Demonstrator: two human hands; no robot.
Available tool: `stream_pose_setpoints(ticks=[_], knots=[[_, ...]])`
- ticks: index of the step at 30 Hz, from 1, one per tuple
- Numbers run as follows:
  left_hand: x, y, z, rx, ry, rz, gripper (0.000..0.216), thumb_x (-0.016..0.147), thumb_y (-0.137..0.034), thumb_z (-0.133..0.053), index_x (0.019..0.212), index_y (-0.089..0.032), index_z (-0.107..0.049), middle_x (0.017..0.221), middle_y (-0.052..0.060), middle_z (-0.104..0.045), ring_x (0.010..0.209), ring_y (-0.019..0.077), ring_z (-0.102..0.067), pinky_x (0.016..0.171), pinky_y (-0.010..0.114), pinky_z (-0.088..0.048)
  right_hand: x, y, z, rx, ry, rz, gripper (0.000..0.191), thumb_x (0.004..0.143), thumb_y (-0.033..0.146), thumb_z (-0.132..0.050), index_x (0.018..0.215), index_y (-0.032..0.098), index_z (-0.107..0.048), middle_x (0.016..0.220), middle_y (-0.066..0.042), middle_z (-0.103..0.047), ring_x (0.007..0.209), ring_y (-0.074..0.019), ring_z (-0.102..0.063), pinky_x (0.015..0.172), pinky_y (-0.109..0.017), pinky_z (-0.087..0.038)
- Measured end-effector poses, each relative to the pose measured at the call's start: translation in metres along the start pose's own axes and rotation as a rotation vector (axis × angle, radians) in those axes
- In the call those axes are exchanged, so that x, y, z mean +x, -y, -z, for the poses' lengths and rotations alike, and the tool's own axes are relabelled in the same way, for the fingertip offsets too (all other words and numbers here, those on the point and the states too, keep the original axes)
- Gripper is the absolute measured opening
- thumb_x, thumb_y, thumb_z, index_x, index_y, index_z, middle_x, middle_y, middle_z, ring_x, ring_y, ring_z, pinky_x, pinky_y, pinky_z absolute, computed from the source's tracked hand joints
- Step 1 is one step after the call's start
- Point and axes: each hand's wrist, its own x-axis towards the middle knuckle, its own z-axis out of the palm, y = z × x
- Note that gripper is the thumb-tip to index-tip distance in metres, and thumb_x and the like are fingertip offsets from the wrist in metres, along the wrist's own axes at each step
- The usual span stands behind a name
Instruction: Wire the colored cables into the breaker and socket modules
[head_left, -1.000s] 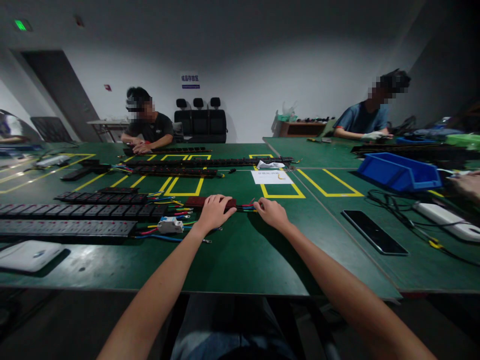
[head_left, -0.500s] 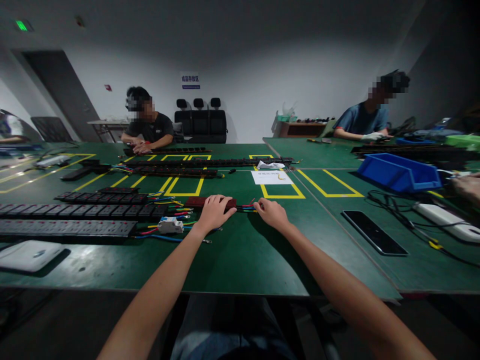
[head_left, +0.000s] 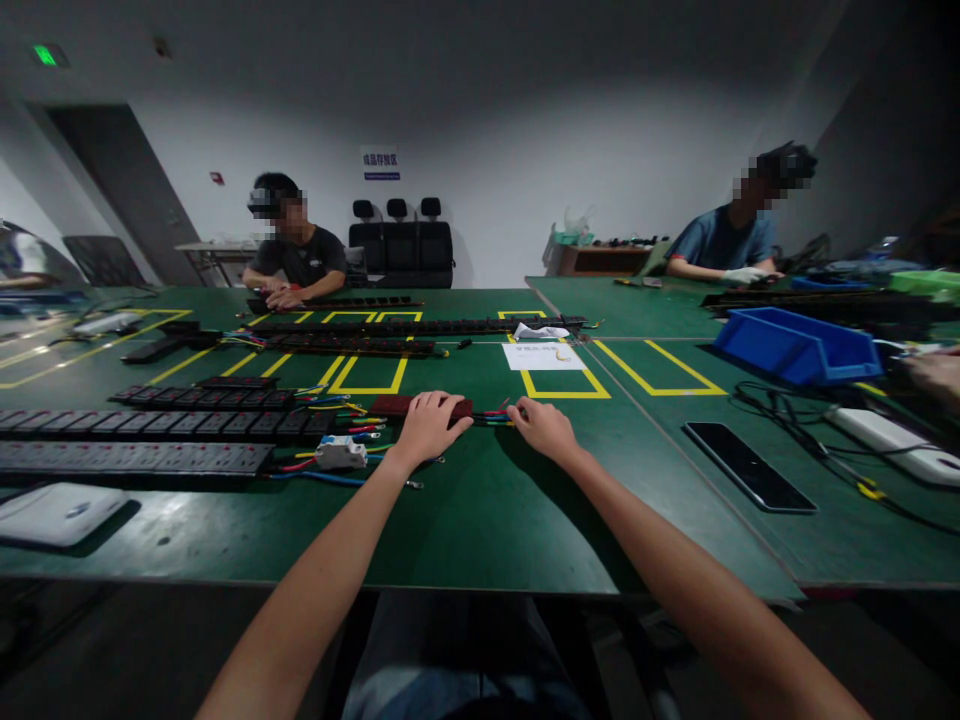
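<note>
A dark red strip-shaped piece (head_left: pixel 390 404) lies on the green table under my left hand (head_left: pixel 429 425). The fingers of that hand reach over the piece, with the thumb along its near side, so it is gripped from above. Coloured wires (head_left: pixel 491 417), red, green and yellow among them, run from the right end of the piece. My right hand (head_left: pixel 544 425) pinches these wires between closed fingertips, which hide their ends. Left of my hands lie black socket strips (head_left: pixel 135 458) with loose wire ends and a grey-white breaker-like block (head_left: pixel 341 452).
A white box-like device (head_left: pixel 64 512) sits at the near left. On the right are a black phone (head_left: pixel 748 466), a blue bin (head_left: pixel 799 345), dark cables and a white power strip (head_left: pixel 900 445). A paper sheet (head_left: pixel 544 357) lies ahead. Co-workers sit across the table.
</note>
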Motion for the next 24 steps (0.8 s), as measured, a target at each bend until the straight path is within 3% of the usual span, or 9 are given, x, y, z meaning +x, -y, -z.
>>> stream_pose_setpoints(ticks=[10, 16, 24], knots=[[0.0, 0.001, -0.002, -0.001, -0.01, -0.006, 0.051, 0.102, -0.057, -0.05, 0.139, -0.023, -0.06, 0.133, 0.012, -0.063, 0.127, 0.0311, -0.054, 0.11, 0.047, -0.039, 0.0, 0.001, 0.001, 0.011, -0.027, 0.005, 0.039, 0.107, 0.049, -0.041, 0.097, 0.024, -0.069, 0.092, -0.006, -0.075, 0.082, -0.0198, -0.067, 0.062, -0.026, -0.032], [-0.002, -0.001, 0.002, 0.019, 0.038, -0.024, 0.058, 0.102, -0.055, -0.05, 0.15, -0.023, -0.052, 0.138, 0.014, -0.06, 0.131, 0.0323, -0.052, 0.112, 0.048, -0.038, 0.0, -0.003, 0.002, 0.091, -0.118, -0.042, 0.04, 0.108, 0.051, -0.039, 0.107, 0.024, -0.068, 0.092, -0.006, -0.075, 0.082, -0.0209, -0.066, 0.062, -0.026, -0.03], [0.007, 0.003, 0.014, 0.177, 0.179, 0.004, 0.067, 0.088, -0.019, -0.061, 0.154, -0.023, -0.049, 0.149, 0.018, -0.055, 0.141, 0.0368, -0.048, 0.113, 0.053, -0.039, 0.004, -0.011, 0.001, 0.127, -0.146, -0.049, 0.04, 0.108, 0.051, -0.038, 0.109, 0.024, -0.066, 0.088, -0.006, -0.073, 0.079, -0.0209, -0.066, 0.059, -0.027, -0.028]])
